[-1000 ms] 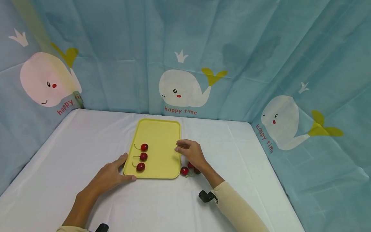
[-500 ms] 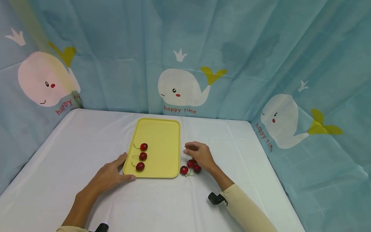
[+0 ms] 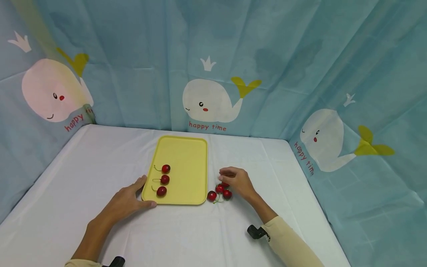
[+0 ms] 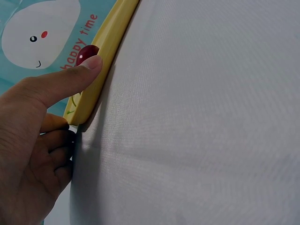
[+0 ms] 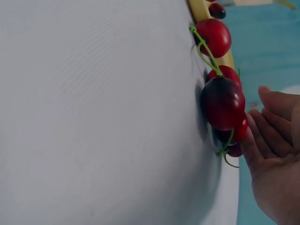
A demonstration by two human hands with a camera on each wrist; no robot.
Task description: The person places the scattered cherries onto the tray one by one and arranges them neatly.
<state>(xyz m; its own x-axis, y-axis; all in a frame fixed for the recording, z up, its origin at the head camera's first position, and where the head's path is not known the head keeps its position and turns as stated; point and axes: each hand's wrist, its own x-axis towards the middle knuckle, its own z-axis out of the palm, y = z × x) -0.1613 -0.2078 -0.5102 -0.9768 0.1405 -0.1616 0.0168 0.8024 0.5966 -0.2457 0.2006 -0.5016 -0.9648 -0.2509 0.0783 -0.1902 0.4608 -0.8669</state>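
Note:
A yellow tray [image 3: 186, 155] lies on the white table with three stemmed red cherries [image 3: 165, 180] in a column on its left side. My left hand [image 3: 135, 194] rests against the tray's near left corner, its thumb [image 4: 70, 77] lying along the tray rim [image 4: 105, 44], and it grips nothing. Several loose cherries [image 3: 219, 191] cluster on the cloth just right of the tray. My right hand [image 3: 235, 178] hovers right behind them with relaxed fingers and holds nothing. In the right wrist view the palm [image 5: 276, 154] sits beside the loose cherries [image 5: 222, 103].
A white cloth [image 3: 83, 174] covers the table. Blue whale-print curtains [image 3: 207, 100] close it in at the back and on both sides. Black wrist-camera mounts [image 3: 257, 232] show near both sleeves.
My right hand has drawn back from the tray's right rim, moving right and toward me to the loose cherries. The left hand and tray have stayed put.

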